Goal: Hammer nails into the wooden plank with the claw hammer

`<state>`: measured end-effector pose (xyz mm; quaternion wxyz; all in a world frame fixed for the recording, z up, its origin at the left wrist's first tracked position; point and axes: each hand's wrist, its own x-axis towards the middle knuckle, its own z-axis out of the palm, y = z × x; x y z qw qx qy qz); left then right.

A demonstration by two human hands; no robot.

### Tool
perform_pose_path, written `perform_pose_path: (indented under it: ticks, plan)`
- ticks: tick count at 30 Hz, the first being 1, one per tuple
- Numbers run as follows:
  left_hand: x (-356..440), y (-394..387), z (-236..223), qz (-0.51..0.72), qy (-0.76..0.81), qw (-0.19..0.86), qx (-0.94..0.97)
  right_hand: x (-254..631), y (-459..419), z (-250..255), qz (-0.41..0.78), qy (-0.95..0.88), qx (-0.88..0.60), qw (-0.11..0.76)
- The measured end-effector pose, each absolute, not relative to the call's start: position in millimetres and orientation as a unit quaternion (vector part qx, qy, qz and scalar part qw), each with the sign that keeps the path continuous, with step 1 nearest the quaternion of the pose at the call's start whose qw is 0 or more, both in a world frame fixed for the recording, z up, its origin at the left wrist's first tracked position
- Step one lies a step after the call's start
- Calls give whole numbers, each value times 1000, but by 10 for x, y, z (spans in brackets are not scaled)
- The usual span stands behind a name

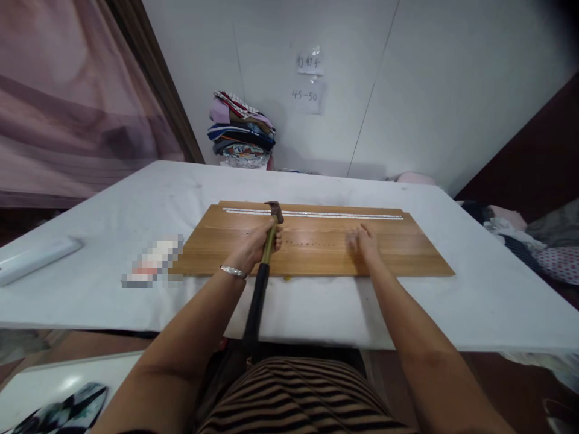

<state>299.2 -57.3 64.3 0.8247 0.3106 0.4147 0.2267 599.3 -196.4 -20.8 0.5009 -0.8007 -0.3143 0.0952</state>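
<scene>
My left hand (260, 240) is wrapped round the upper handle of a claw hammer (266, 256), just below its metal head. The black grip points back towards my body. Under both hands lies a wooden board (217, 241) on the white-covered table. A row of small dark dots (312, 243), perhaps nails or holes, runs along the board's middle. Over the board's right half is my right hand (368, 241), its fingers curled together; whatever they may hold is too small to make out. Two white measuring strips (344, 215) lie along the board's far edge.
A blurred-out box-like item (156, 259) lies left of the board, with a white roll (38, 259) farther left. Folded clothes (242, 132) are stacked at the back by the wall. More cloth (520, 232) lies beyond the table's right edge.
</scene>
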Motion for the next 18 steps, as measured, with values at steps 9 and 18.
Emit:
perform_pose_path:
  ticks: [9,18]
  plan:
    - [3599,-931,486,240,413,804,355,4411,-1964,122,612,-299,-501,534]
    - [3057,-869,273,213,371,646,632,4385,-2124,290,597,-267,-535,535]
